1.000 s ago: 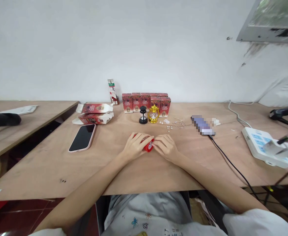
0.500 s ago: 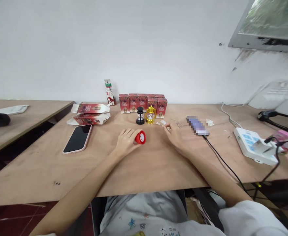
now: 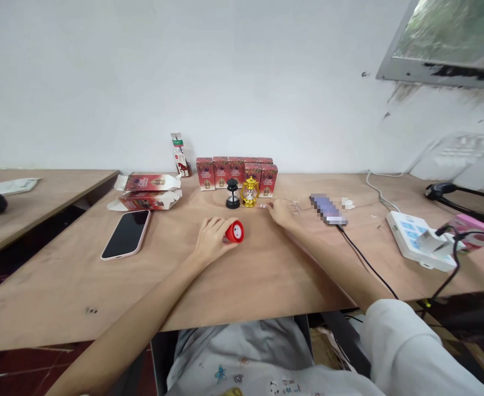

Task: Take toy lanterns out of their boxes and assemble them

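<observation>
Red piece (image 3: 236,231): 1, left hand (image 3: 212,237) grasping | right hand (image 3: 281,213): can't tell | standing lanterns (image 3: 250,194): 2

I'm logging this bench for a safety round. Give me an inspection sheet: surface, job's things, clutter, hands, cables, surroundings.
Surface: wooden table, dark marks at front left.
Job's things: red piece; black lantern and gold lantern standing side by side; white pieces; thin wires.
Clutter: opened cartons, pink-edged phone, second phone, red boxes.
Hands: left hand holds the red piece; right hand is near the white pieces, its grip unclear.
Cables: black cable at the second phone; white cable leading toward the power strip.
Surroundings: pale wall, stained at upper right.
</observation>
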`<state>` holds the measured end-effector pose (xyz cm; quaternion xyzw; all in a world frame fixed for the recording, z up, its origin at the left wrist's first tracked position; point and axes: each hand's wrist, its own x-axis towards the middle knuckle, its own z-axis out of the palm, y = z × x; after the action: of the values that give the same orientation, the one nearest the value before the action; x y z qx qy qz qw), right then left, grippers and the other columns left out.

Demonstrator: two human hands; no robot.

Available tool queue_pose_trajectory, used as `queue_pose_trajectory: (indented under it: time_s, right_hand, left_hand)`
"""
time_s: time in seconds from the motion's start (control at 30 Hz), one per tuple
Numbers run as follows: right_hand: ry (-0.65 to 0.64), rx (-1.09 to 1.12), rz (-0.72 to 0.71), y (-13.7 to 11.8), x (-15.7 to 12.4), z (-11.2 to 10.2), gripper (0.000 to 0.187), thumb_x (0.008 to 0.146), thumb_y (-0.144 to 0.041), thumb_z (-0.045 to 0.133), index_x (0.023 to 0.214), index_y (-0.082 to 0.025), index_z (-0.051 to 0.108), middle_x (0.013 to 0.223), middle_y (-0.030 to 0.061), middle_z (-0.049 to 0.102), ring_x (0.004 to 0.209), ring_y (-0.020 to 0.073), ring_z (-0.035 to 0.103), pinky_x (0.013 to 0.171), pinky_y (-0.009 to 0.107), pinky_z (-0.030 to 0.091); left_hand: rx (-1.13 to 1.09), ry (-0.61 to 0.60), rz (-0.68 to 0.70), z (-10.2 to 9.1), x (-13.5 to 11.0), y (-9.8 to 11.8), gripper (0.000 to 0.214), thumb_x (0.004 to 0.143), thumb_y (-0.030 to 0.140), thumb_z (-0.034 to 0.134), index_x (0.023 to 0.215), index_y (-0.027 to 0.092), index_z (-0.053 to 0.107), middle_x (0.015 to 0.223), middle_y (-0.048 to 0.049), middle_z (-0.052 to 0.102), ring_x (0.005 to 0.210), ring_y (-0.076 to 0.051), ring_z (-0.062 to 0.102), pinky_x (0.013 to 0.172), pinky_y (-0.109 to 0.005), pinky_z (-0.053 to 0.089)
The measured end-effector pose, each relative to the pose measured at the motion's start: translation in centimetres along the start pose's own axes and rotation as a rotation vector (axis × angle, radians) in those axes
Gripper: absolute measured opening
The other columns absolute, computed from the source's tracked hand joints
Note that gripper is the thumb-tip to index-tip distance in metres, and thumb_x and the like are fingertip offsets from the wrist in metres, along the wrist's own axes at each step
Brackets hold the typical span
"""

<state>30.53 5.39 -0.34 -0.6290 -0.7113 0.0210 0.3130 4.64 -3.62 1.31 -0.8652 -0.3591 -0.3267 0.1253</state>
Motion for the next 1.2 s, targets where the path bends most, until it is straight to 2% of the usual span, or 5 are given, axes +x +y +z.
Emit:
queue_pose_trajectory:
  time_s: [0.17, 0.3, 0.5, 0.83, 1.2]
  right_hand:
    - [0.13, 0.12, -0.048, -1.3, -2.4, -0.4, 0.037, 0.085, -0.013, 0.045, 0.121, -0.014, 0.055, 0.107, 0.0131, 0.068, 0.093, 0.0225, 0.064, 0.082, 0.037, 0.05]
    - [0.305, 0.235, -0.308, -4.5, -7.1, -1.4, 0.022, 0.088, -0.019, 0.047, 0.104, -0.017, 0.061, 0.1, 0.0095, 0.068, 0.096, 0.0214, 0.061, 0.085, 0.038, 0.05]
    - [0.309, 0.212, -0.669, -8.0, -11.1, -1.9, 0.012, 0.086, -0.021, 0.056, 0.094, -0.019, 0.064, 0.096, 0.0073, 0.07, 0.087, 0.0181, 0.062, 0.078, 0.034, 0.051]
    - [0.327, 0.24, -0.737, -7.4, -10.9, -1.4, 0.012, 0.086, -0.014, 0.053, 0.087, -0.019, 0.064, 0.097, 0.0093, 0.068, 0.09, 0.0174, 0.065, 0.081, 0.033, 0.055]
    - [0.307, 0.355, -0.638, -7.5, -11.0, -1.4, 0.013, 0.083, -0.014, 0.053, 0.073, -0.02, 0.06, 0.089, 0.0057, 0.07, 0.084, 0.0145, 0.068, 0.076, 0.028, 0.056]
  left_hand:
    - [-0.01, -0.005, -0.012, 0.1, 0.0, 0.1, 0.048, 0.074, 0.037, 0.068, 0.117, 0.018, 0.056, 0.105, -0.0099, 0.067, 0.099, -0.026, 0.058, 0.084, -0.037, 0.039]
    - [-0.028, -0.069, -0.015, 0.2, 0.0, 0.2, 0.048, 0.075, 0.033, 0.068, 0.119, 0.02, 0.055, 0.105, -0.0085, 0.065, 0.095, -0.023, 0.06, 0.078, -0.033, 0.042]
    - [-0.026, -0.108, 0.023, 0.5, -0.1, 0.4, 0.047, 0.079, 0.037, 0.064, 0.121, 0.021, 0.053, 0.105, -0.0081, 0.063, 0.094, -0.022, 0.059, 0.076, -0.032, 0.041]
    - [-0.001, -0.059, -0.027, 1.0, 0.0, 1.6, 0.048, 0.078, 0.038, 0.065, 0.121, 0.02, 0.054, 0.102, -0.0085, 0.063, 0.09, -0.023, 0.056, 0.075, -0.033, 0.039]
    - [0.017, -0.037, -0.037, 0.6, 0.0, 2.5, 0.048, 0.08, 0.036, 0.061, 0.125, 0.021, 0.051, 0.102, -0.0085, 0.063, 0.09, -0.024, 0.055, 0.073, -0.033, 0.036]
